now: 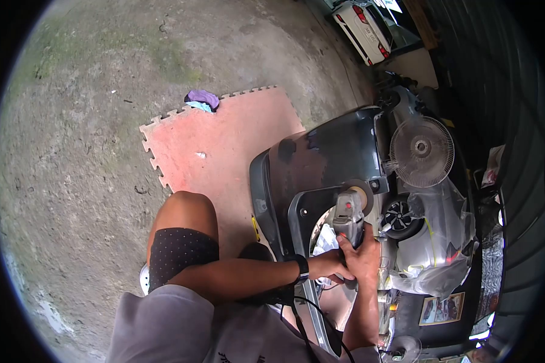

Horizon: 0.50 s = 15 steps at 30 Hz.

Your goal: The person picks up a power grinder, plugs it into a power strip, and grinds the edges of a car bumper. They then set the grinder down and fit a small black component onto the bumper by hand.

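My right hand (363,259) is wrapped round the grey body of an angle grinder (347,215), its thumb lying along the casing. Beside it, my left hand (332,266), with a dark watch on the wrist, closes on the rear end of the tool, its fingers partly hidden. The grinder's round tan disc (362,192) is right at the edge of a dark grey car body panel (339,148). Dull brownish patches mark the panel's surface, and a curved cutout opens below them, near the tool.
A pink foam mat (242,127) lies under the panel, with purple and blue cloth (203,100) at its edge. A yellow knife-like tool (255,228) lies by my knee. To the right stand a fan (421,147), a wheel (401,216) and plastic-wrapped things (433,242). A white car (363,31) is beyond.
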{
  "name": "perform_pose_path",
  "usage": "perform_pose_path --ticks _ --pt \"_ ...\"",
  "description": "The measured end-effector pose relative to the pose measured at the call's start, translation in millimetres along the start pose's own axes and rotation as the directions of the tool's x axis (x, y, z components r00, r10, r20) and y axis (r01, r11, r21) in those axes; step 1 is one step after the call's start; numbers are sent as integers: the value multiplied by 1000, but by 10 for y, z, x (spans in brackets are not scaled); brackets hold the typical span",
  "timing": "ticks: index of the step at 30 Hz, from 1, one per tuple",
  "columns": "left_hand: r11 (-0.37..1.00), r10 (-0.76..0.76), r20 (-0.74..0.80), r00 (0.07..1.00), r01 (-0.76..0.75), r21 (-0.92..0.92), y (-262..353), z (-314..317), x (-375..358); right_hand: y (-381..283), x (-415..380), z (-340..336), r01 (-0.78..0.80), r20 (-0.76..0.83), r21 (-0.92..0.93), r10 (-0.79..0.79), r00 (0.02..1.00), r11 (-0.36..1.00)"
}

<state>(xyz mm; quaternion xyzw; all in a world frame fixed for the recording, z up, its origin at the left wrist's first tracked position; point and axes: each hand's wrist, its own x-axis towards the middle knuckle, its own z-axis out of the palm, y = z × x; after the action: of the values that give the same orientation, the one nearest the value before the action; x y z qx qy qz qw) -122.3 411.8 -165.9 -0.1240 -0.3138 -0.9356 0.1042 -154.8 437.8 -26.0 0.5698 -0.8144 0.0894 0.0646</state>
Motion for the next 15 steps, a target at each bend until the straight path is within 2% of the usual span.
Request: perform_pose_path --ticks 3,5,9,12,15 --pt "999 -32 24 999 33 -40 -67 -91 -16 23 18 117 8 23 -59 -6 1000 998" --pt "981 -78 53 995 86 -175 -168 -191 10 76 12 235 18 16 -69 -17 1000 997" --pt "975 -71 43 997 79 -207 -243 -281 -12 124 0 360 78 8 -114 -78 997 990" --pt "987 -62 52 997 68 -143 -199 -238 -2 96 -5 294 4 15 -90 -3 1000 996" --pt "997 -53 53 997 56 -51 -7 -121 -64 20 -8 146 39 -47 -24 -40 998 999"
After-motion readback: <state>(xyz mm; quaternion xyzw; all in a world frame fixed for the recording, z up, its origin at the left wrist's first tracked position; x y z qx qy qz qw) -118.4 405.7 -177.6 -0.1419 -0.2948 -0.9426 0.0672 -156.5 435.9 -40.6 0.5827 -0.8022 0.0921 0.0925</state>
